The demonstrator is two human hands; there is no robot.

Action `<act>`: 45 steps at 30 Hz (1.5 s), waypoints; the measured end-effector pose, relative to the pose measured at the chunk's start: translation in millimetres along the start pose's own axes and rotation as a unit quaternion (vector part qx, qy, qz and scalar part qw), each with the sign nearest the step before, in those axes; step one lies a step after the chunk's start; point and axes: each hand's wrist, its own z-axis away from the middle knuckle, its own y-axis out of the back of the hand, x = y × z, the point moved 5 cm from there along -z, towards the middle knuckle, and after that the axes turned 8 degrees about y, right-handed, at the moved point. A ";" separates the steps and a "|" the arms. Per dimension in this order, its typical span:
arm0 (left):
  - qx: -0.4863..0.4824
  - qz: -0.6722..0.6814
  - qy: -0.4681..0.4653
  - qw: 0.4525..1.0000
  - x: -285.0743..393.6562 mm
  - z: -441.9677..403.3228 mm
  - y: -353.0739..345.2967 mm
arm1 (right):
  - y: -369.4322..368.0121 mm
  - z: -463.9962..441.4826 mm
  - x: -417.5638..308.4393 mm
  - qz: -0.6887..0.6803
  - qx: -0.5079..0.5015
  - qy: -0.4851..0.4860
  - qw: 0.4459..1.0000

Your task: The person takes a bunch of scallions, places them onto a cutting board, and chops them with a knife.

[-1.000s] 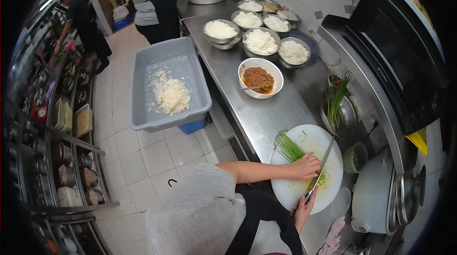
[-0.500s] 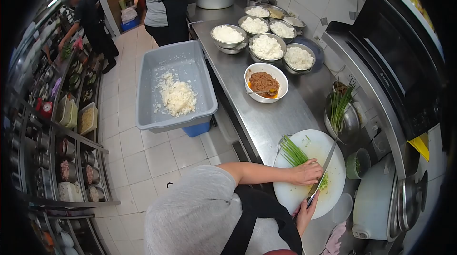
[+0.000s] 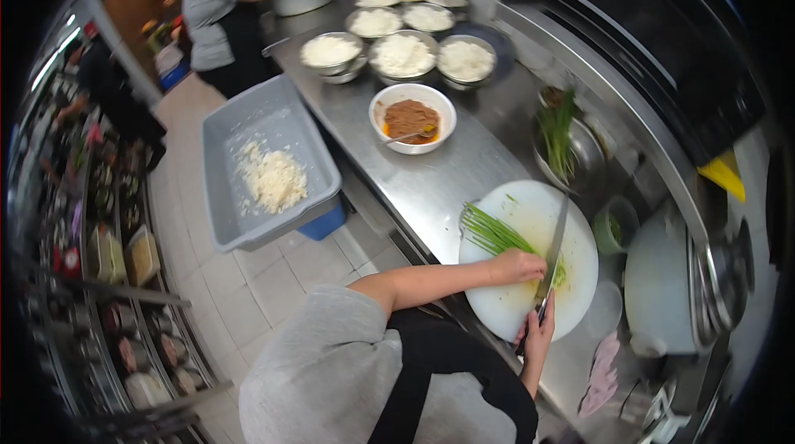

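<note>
A round white cutting board (image 3: 530,195) lies on the steel counter with a bundle of spring onions (image 3: 494,229) across its left side. Over the near end of the bundle my left hand (image 3: 517,266) is closed, fingers curled close to the blade. My right hand (image 3: 540,328) grips the black handle of a long knife (image 3: 556,245), whose blade points away from me across the board. Small chopped green pieces (image 3: 561,274) lie just right of the blade.
Beyond the board are a white bowl of brown minced filling (image 3: 411,118) with a spoon and several bowls of rice (image 3: 403,55). Left, a grey tub (image 3: 214,195) holds rice. A steel bowl of greens (image 3: 586,158) and a pink cloth (image 3: 602,374) are at right. A co-worker (image 3: 217,17) stands behind.
My view has shifted, so the counter and bowls appear further left. My left hand has its fingers more tightly curled on the spring onions; the knife stays beside them.
</note>
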 end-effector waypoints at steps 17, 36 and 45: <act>0.042 0.033 0.120 0.991 -15.3 -4.4 -8.4 | 11.3 11.1 -14.8 0.100 0.002 0.054 0.994; 0.124 -0.016 0.114 0.986 -12.4 -4.1 0.4 | 6.6 6.8 3.3 0.141 0.035 0.133 0.980; 0.007 -0.226 0.155 0.962 -12.9 -5.1 42.5 | 4.2 11.0 -13.2 0.095 0.052 0.112 0.988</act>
